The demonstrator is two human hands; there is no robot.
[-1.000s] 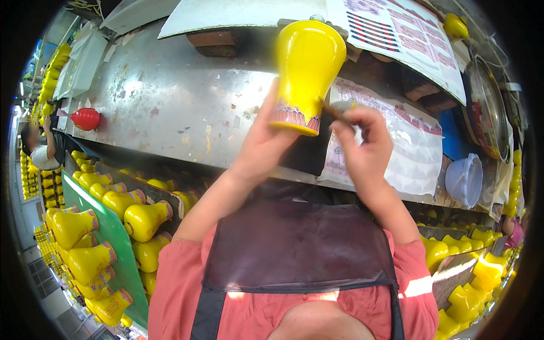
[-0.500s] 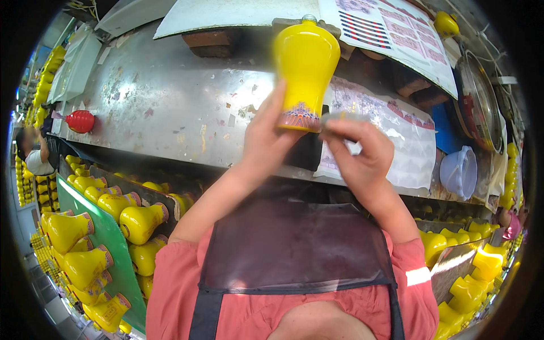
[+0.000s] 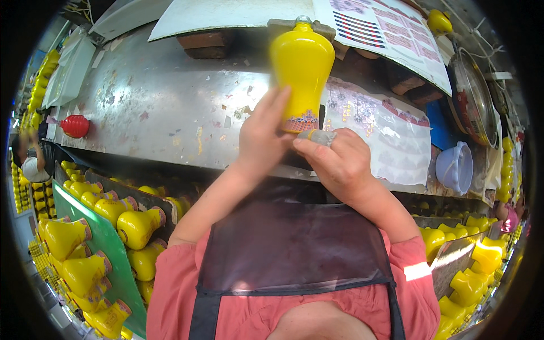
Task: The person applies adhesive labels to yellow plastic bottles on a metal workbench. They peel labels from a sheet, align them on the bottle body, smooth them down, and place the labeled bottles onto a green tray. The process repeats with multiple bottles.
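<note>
A glossy yellow bottle [image 3: 304, 65] lies with its metal-coloured neck pointing away from me, on a dark support. Round its base runs a patterned band [image 3: 301, 121] in red, blue and white. My left hand [image 3: 262, 133], smeared by motion, is closed against the bottle's left side near the base, its fingers running along the wall. Pinched in my right hand [image 3: 342, 163] is a small grey pad [image 3: 319, 137], held at the base end next to the band; its exact kind is unclear.
Printed decal sheets [image 3: 377, 136] lie right of the bottle on the metal table [image 3: 170, 107]. A white board [image 3: 226, 14] rests on bricks [image 3: 205, 42] behind. A pale bucket [image 3: 455, 168] stands right, a red ball-shaped object [image 3: 75, 126] left. Several yellow bottles [image 3: 139, 226] lie on racks at both sides.
My right hand has moved left and nearer to me, bringing the grey pad across to the bottle's base. My left hand has shifted slightly down and left along the bottle.
</note>
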